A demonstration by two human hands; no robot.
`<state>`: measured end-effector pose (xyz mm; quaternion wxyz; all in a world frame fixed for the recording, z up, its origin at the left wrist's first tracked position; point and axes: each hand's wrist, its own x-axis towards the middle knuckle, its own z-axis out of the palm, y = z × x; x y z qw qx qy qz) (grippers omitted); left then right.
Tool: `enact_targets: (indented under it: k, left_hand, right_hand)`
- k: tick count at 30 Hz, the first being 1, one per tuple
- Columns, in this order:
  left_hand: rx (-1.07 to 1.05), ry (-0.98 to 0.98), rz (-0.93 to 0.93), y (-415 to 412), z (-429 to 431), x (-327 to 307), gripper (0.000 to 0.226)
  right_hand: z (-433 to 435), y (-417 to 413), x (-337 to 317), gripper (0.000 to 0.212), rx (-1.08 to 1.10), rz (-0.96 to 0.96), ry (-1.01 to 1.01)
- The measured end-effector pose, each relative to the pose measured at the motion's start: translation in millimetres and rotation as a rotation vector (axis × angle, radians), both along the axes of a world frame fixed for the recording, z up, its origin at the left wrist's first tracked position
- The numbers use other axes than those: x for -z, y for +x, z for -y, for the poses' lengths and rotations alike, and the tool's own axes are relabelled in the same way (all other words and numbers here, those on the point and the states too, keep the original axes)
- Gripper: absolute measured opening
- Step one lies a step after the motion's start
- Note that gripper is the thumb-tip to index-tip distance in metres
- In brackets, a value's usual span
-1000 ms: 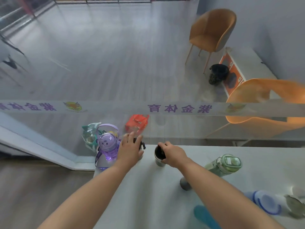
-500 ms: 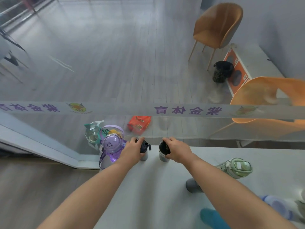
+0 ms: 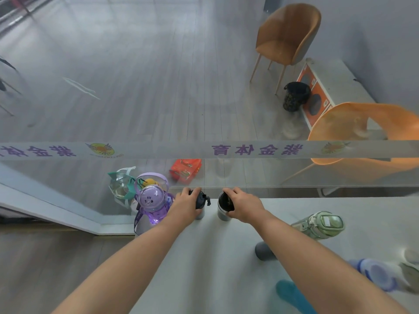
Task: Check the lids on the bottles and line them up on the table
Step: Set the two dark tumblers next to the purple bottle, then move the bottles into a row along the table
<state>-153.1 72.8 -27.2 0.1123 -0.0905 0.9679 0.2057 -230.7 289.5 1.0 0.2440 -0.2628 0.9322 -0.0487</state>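
A: So, far left of table [image 3: 226,257]?
B: Purple bottle [image 3: 151,206] upright at the edge. Next, left hand [image 3: 185,206] clenched on black-lidded bottle [image 3: 200,203].
A: And the right?
B: Right hand [image 3: 243,207] grips steel bottle [image 3: 223,207]; green bottle [image 3: 319,225] lying down.

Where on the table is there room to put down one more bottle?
The widest bare patch of the table lies between the two forearms, nearer than the two small bottles being held at the far edge. It is crowded on the right, around the green bottle, grey bottle and blue bottle.
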Motion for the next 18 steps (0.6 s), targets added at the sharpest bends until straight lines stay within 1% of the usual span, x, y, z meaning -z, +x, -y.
enact_targets:
  k: [3, 5, 6, 8, 10, 11, 13, 14, 16, 18]
  left_hand:
    - [0.017, -0.089, -0.024, 4.0, -3.3, -5.2, 0.089]
    - [0.055, -0.141, -0.124, 6.4, -8.7, -10.8, 0.084]
    - [0.098, -0.123, -0.204, 7.2, -12.8, -13.1, 0.076]
    - [0.219, -0.053, -0.38, 7.1, -22.9, -14.2, 0.052]
    - [0.34, -0.007, -0.465, 7.9, -39.9, -21.7, 0.032]
    - [0.382, 0.02, -0.48, 7.9, -50.3, -24.6, 0.023]
    - [0.413, 0.08, -0.459, 9.9, -73.3, -33.2, 0.011]
    - [0.413, 0.102, -0.438, 10.9, -85.6, -35.9, 0.008]
    - [0.463, 0.126, -0.399, 13.3, -111.2, -38.1, 0.012]
    - [0.549, 0.151, -0.37, 18.4, -136.3, -37.9, 0.019]
  right_hand:
    - [-5.5, 2.6, -4.7, 0.088, 0.017, 0.016, -0.008]
    - [-13.6, 6.0, -12.6, 0.085, 0.038, -0.002, -0.059]
    - [-19.0, 8.7, -18.8, 0.077, 0.055, -0.012, -0.084]
    - [-33.3, 13.5, -31.8, 0.056, 0.099, -0.035, -0.128]
    - [-49.8, 16.4, -45.8, 0.027, 0.166, -0.077, -0.102]
    - [-59.0, 18.2, -53.0, 0.02, 0.194, -0.089, -0.068]
    - [-78.9, 26.5, -66.3, 0.03, 0.258, -0.108, -0.011]
    - [-89.1, 32.5, -72.4, 0.028, 0.296, -0.111, 0.005]
    - [-109.3, 46.8, -80.4, 0.026, 0.321, -0.111, 0.031]
    - [-127.5, 63.2, -84.4, 0.031, 0.316, -0.054, 0.052]
